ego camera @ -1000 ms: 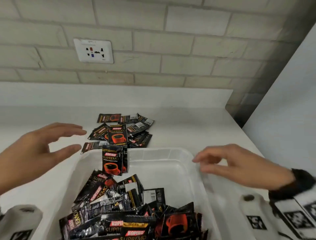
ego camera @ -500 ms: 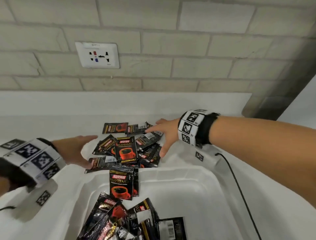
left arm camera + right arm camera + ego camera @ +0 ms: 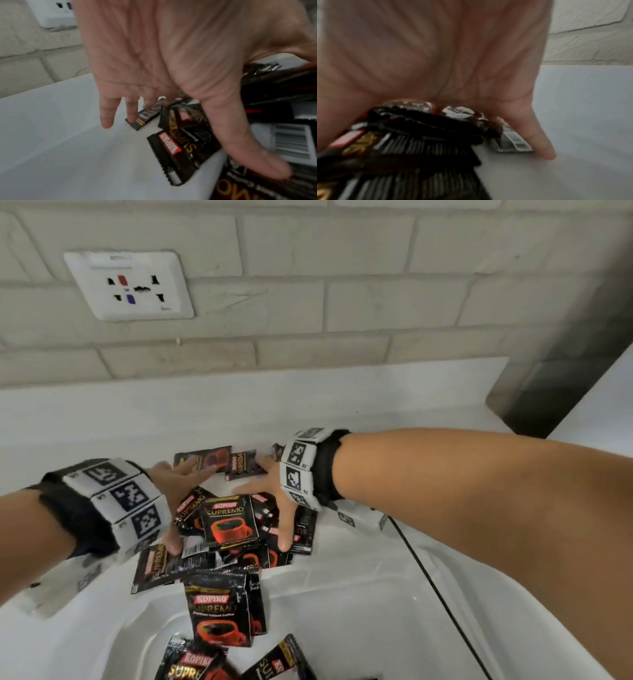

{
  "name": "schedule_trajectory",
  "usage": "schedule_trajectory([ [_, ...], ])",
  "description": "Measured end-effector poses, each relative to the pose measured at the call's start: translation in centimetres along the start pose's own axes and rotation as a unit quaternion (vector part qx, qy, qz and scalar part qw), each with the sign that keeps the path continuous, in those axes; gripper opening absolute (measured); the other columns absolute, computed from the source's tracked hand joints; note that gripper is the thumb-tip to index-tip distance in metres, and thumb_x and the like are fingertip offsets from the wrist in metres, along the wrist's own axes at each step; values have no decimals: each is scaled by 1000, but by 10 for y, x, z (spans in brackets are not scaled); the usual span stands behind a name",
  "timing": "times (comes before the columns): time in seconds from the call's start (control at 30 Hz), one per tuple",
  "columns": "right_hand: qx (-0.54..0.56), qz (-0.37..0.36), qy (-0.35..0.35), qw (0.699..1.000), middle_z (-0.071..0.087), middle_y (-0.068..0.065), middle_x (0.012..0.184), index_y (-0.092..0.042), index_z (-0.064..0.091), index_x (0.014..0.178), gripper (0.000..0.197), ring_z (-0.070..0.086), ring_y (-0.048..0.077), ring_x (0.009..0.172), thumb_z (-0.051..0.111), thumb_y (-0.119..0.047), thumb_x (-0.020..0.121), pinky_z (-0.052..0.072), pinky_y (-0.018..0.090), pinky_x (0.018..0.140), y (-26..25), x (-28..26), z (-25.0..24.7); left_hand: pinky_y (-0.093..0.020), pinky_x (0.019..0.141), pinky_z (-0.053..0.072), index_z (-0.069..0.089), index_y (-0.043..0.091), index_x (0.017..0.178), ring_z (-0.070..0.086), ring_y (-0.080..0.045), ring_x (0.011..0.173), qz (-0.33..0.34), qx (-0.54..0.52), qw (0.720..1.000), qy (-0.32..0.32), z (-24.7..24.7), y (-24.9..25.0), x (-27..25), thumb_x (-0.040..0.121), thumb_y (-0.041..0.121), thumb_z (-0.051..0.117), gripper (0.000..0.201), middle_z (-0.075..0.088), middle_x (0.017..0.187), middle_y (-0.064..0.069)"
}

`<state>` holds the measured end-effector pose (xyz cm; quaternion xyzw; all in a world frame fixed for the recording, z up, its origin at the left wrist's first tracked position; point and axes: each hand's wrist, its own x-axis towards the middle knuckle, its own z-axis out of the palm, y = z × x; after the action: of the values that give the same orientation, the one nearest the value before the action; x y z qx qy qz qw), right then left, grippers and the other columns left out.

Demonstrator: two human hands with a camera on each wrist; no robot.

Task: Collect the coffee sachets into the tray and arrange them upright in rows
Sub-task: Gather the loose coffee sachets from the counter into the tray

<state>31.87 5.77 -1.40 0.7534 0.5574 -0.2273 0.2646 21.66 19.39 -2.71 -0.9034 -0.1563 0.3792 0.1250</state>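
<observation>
Head view: my left hand (image 3: 178,491) and right hand (image 3: 274,498), fingers spread wide, bracket the sachet pile (image 3: 229,522) on the bench (image 3: 359,422); scooping loosely could spill slippery sachets past the tray (image 3: 342,611).

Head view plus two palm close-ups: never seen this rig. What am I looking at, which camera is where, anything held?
No robot here: a person works bare-handed, wearing bands of black-and-white markers on both wrists. The wide picture comes from a camera on the head, looking down. The two close-ups come from cameras on the wrists, looking along each palm.

On the white counter lies a loose pile of black coffee sachets. Nearer the camera is a white tray with more sachets in it, one sachet standing against its far wall.

The left hand and right hand flank the pile, fingers spread and fairly straight, touching sachets at its edges. Nothing is lifted or gripped yet; it looks like they are about to scoop the pile together.
</observation>
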Motion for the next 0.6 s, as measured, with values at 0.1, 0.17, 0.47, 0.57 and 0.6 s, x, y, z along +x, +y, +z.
schedule_trajectory([
  [0.1, 116, 15, 33, 993, 27, 20, 148, -6, 15, 146, 83, 30, 37, 134, 34, -60, 87, 29, 40, 106, 0, 0, 14, -48, 115, 15, -17, 31, 146, 3, -30, 145, 14, 10, 1000, -12, -3, 9, 4, 63, 47, 80, 129, -12, 157, -6],
  [0.17, 136, 29, 67, 988, 31, 20, 146, -11, 18, 147, 70, 33, 39, 132, 45, -47, 93, 29, 42, 105, 6, 0, 22, -46, 115, 16, -15, 27, 147, 6, -29, 145, 34, 2, 999, -5, -9, 15, 7, 63, 47, 80, 128, -10, 158, -6],
  [0.47, 85, 41, -18, 995, -27, 12, 151, -53, -15, 137, 117, -8, 45, 139, 77, -50, 65, 11, 64, 107, 51, -45, 63, -28, 107, 26, 4, 21, 149, 36, -17, 133, 167, -158, 971, 70, -31, 59, 3, 75, 25, 76, 103, 37, 148, -1],
  [0.57, 109, 85, -32, 990, -28, 10, 151, -51, -11, 139, 116, -9, 45, 139, 77, -51, 64, 10, 62, 109, 67, -62, 86, -26, 106, 26, 1, 23, 150, 35, -18, 134, 184, -148, 969, 69, -38, 74, 0, 81, 28, 71, 98, 31, 151, -3],
  [0.6, 117, 99, -26, 988, -28, 10, 151, -50, -9, 140, 116, -11, 45, 139, 77, -52, 64, 8, 62, 111, 72, -68, 95, -25, 105, 26, 2, 24, 150, 35, -18, 134, 191, -148, 968, 67, -41, 77, -2, 82, 28, 69, 95, 32, 151, -2],
])
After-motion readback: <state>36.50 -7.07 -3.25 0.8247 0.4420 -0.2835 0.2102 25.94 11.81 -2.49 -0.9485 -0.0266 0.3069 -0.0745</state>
